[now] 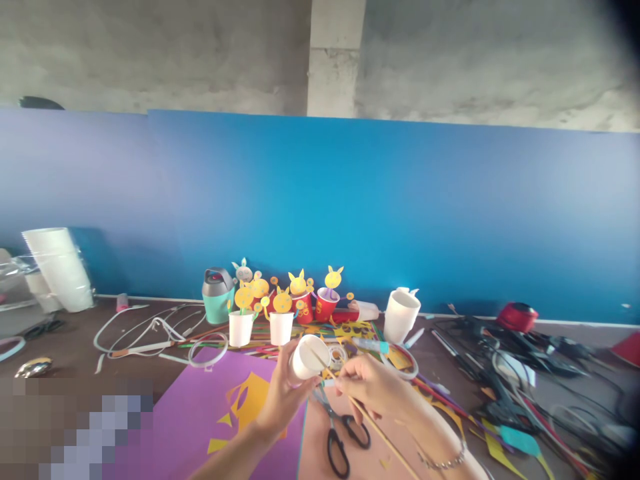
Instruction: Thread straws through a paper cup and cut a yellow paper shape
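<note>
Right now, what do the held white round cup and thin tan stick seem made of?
The white round cup seems smooth, matte paper, judging by its plain wall, though plastic is possible. The thin tan stick looks like bare wood or bamboo: straight and yellowish.

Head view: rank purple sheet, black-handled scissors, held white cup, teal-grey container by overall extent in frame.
1. Purple sheet
2. Black-handled scissors
3. Held white cup and teal-grey container: too alike to rank; the cup is nearer the camera.
</note>
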{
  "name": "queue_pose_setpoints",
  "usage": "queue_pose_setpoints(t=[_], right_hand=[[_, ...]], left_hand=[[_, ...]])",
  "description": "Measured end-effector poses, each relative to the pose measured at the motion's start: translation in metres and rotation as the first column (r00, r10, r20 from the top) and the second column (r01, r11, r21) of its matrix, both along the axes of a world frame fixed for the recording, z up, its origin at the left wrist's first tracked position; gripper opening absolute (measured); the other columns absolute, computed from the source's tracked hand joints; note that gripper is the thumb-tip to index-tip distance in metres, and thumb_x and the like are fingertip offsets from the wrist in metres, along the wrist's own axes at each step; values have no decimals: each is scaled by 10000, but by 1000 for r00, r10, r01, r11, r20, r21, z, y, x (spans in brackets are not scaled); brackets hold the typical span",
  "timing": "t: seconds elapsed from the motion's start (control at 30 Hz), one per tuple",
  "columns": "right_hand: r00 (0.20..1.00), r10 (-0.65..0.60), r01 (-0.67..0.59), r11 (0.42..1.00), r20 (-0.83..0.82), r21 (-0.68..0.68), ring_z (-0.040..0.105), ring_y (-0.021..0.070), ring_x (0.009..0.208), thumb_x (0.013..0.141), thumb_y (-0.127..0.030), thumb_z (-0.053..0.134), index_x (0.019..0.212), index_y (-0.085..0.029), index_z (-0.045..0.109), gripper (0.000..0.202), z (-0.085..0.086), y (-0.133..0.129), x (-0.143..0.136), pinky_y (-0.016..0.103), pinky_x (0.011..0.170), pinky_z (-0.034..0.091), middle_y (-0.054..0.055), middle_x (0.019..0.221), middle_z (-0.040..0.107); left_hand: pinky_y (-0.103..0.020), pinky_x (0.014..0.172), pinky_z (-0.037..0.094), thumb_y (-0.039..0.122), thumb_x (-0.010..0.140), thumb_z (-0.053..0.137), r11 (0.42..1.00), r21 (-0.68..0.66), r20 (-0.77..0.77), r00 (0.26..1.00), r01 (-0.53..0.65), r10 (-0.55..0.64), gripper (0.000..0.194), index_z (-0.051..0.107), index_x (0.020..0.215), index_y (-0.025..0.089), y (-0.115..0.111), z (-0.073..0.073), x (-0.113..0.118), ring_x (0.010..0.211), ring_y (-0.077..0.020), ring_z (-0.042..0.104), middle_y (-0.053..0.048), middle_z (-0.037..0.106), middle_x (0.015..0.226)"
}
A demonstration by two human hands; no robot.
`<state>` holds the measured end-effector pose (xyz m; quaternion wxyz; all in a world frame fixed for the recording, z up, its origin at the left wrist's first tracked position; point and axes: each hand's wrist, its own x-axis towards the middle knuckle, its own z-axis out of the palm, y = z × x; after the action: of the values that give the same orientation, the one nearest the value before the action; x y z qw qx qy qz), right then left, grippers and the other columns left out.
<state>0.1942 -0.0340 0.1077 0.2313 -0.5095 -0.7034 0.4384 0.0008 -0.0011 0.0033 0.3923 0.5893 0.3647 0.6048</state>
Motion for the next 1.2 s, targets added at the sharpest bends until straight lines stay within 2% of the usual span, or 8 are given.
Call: queue_pose_setpoints(t=[0.1, 0.2, 0.5, 0.77, 0.93, 1.03, 1.07, 1.2], right_hand=[[1000, -14, 16, 997, 27, -75, 396, 72, 315, 840, -187, 500, 645, -204, 558, 204, -1, 1, 0, 173, 332, 242, -28, 428, 592], [999, -5, 7, 997, 37, -72, 395, 64, 318, 836, -180, 495, 652, -199, 566, 198, -3, 3, 1, 168, 334, 241, -29, 435, 598], [992, -81, 76, 996, 96, 57, 464, 82, 351, 831, -197, 492, 610, -211, 580, 238, -7, -1, -3, 192, 357, 250, -17, 433, 614], [996, -82, 84, 995, 30, -63, 460, 89, 331, 820, -221, 478, 610, -220, 551, 222, -10, -4, -8, 187, 345, 285, -25, 446, 608], [977, -129, 116, 990, 170, 79, 567, 117, 384, 812, -239, 486, 563, -207, 531, 255, -7, -7, -12, 191, 410, 356, -6, 438, 630], [968, -168, 142, 980, 189, 142, 586, 134, 400, 811, -247, 493, 566, -198, 545, 256, -7, -6, -16, 195, 404, 354, 10, 436, 627], [969, -176, 153, 979, 173, 137, 585, 137, 398, 812, -255, 504, 583, -194, 563, 244, -7, -5, -16, 196, 393, 351, 12, 441, 629], [979, -161, 151, 985, 125, 88, 566, 117, 388, 848, -334, 549, 612, -194, 601, 280, -7, -2, -7, 182, 372, 344, 11, 482, 661]], left_hand=[[-378, 950, 499, 258, 744, 796, 1000, 20, -28, 1000, -2, 2, 583, 512, 1253, 228, 1, -3, 0, 1152, -297, 592, -101, 624, 1223], [-398, 952, 502, 255, 757, 778, 999, 47, -74, 997, -19, 22, 593, 486, 1272, 233, 3, -8, 0, 1150, -289, 593, -96, 610, 1234], [-403, 949, 509, 230, 762, 758, 990, 108, -177, 978, -90, 108, 585, 482, 1277, 222, 1, -10, -1, 1150, -287, 605, -106, 626, 1236], [-424, 946, 509, 226, 754, 753, 978, 151, -299, 937, -141, 181, 584, 491, 1276, 219, 0, -5, -2, 1124, -293, 633, -101, 657, 1211], [-422, 943, 524, 254, 776, 747, 968, 196, -338, 916, -155, 215, 573, 497, 1290, 228, 0, -4, -3, 1131, -300, 639, -98, 662, 1224], [-406, 914, 546, 252, 801, 722, 960, 267, -382, 905, -87, 188, 538, 516, 1298, 254, -7, -6, 0, 1100, -295, 659, -91, 674, 1217], [-396, 882, 561, 252, 789, 729, 950, 313, -421, 898, 11, 129, 521, 544, 1276, 257, -9, -7, 1, 1044, -289, 681, -88, 694, 1168], [-413, 920, 546, 214, 813, 706, 957, 289, -392, 913, 7, 111, 476, 544, 1260, 241, -13, -9, 6, 1060, -279, 671, -109, 685, 1163]])
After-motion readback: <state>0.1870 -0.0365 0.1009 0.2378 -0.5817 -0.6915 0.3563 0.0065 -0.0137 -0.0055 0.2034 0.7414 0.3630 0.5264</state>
